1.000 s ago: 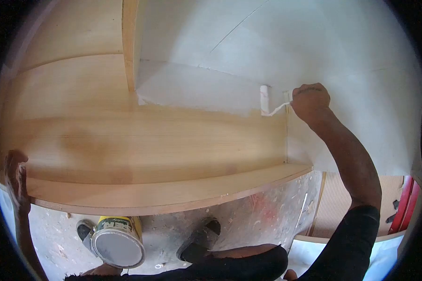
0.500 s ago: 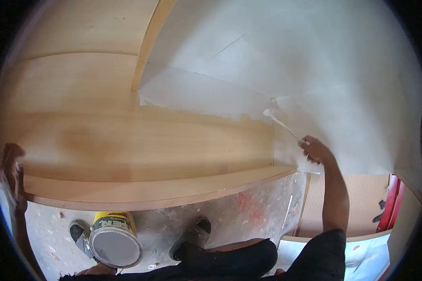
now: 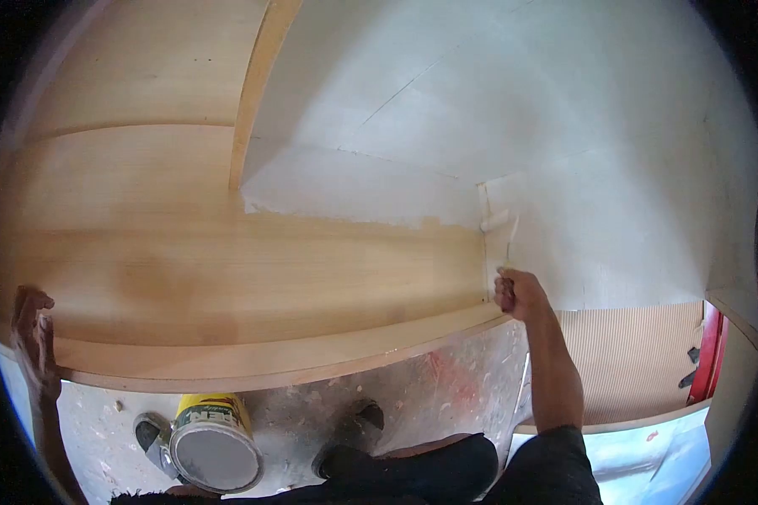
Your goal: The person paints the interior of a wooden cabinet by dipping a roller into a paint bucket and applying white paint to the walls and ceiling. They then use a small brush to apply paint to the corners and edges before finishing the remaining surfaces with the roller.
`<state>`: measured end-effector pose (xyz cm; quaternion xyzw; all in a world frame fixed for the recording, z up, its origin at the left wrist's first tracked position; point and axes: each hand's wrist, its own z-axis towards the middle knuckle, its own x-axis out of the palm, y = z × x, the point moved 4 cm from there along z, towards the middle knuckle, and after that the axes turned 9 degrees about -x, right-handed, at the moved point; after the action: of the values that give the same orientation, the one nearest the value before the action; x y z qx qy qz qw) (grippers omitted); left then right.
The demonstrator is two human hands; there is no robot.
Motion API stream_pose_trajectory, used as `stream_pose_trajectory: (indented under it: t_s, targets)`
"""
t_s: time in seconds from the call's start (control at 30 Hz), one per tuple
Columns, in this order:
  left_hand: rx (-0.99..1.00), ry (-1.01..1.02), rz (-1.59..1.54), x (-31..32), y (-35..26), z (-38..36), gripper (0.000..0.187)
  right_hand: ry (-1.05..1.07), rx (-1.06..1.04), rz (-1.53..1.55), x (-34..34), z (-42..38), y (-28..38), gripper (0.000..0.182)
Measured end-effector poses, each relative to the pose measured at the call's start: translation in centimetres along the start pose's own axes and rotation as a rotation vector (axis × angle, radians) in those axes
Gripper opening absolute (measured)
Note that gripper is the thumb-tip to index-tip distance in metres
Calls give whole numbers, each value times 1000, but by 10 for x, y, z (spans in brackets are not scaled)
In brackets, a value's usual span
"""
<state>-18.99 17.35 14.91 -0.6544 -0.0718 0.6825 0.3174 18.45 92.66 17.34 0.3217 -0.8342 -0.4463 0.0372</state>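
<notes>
My right hand (image 3: 520,295) is closed around the handle of a small paint roller (image 3: 499,220). The white roller head lies at the inner corner where the bare wood board (image 3: 354,269) meets the white-painted side panel (image 3: 615,227). White paint covers the upper strip of that board, with a ragged lower edge above plain wood. At the far left, my left hand (image 3: 37,341) is by the end of the wooden front edge (image 3: 269,364), its fingers bent and apart from the thumb.
Below the front edge, a yellow paint bucket (image 3: 215,450) with a grey top stands on the paint-spotted floor (image 3: 463,379) between my feet. A wooden divider (image 3: 257,93) rises at upper centre. Ribbed tan board (image 3: 632,362) and a red strip (image 3: 709,353) lie at lower right.
My right hand has moved left and down, turning the roller head against the corner. My left hand stays at the left edge. The whole view has shifted slightly.
</notes>
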Motion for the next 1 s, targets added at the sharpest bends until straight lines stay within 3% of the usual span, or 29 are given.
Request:
stream_pose_trajectory:
  t_s: [0.07,0.23,0.27,0.33,0.5,0.6,0.7,0.77,0.87,0.9,0.93,1.0]
  targets:
    - [-18,1,-7,-2,-5,0,51,111,-77,83,28,35,-2,24]
    - [-1,-76,-43,-2,-10,-1,48,-174,-289,-219,69,126,-9,32]
    - [2,-66,-18,-1,-6,-3,48,-113,-282,-116,71,130,-13,31]
    - [14,-38,28,-2,4,-1,48,-4,-257,91,77,115,-21,30]
    - [15,-5,-2,-3,-13,3,54,-119,-115,139,61,33,-30,29]
    - [-5,-19,-38,-7,-17,4,57,-127,-73,42,63,50,-29,25]
    - [-14,-34,-41,-6,-21,5,60,-154,-291,-400,71,38,-1,21]
    - [-34,-28,-40,-5,-19,5,60,-59,-419,-904,57,27,23,20]
    - [-29,-24,-82,-4,-22,4,58,117,-832,-1501,12,15,40,30]
    - [-18,-28,-78,-7,-25,3,56,129,-581,-1617,31,-26,63,41]
    - [-7,-36,-70,-9,-29,2,55,146,-484,-1690,30,-39,72,40]
    - [7,-56,-59,-12,-37,2,51,146,-498,-1789,17,-46,88,39]
